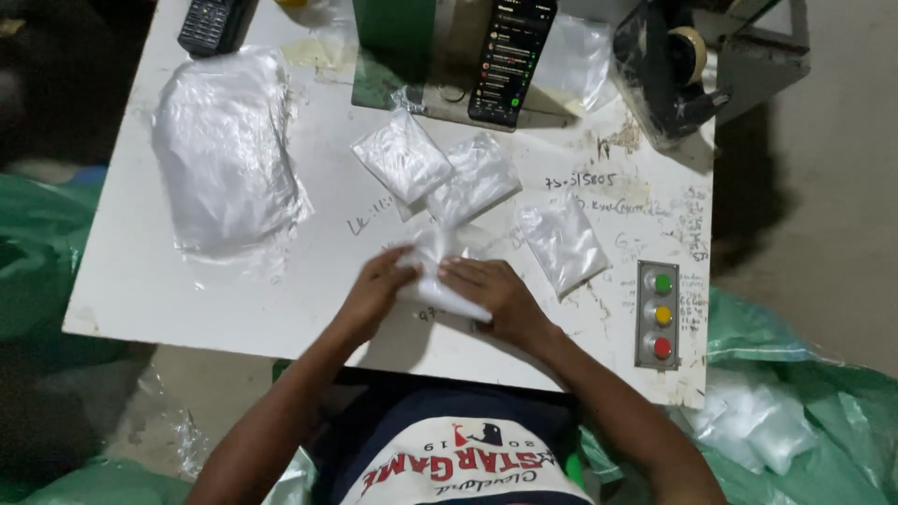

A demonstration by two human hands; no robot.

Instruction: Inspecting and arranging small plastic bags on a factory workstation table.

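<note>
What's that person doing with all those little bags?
A person is working at a white table, holding one small clear plastic bag between both hands. The left hand pinches one side and the right hand presses the other. Three small bags of white powder lie just beyond the hands. A big pile of empty plastic bags sits to the left, a phone stands at the back, and a box with green, yellow and red buttons is on the right.

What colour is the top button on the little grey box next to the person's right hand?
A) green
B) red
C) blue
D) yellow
A: on the grey button box at the table's edge, the top button is green, with a yellow one below it and a red one lowest.
</note>
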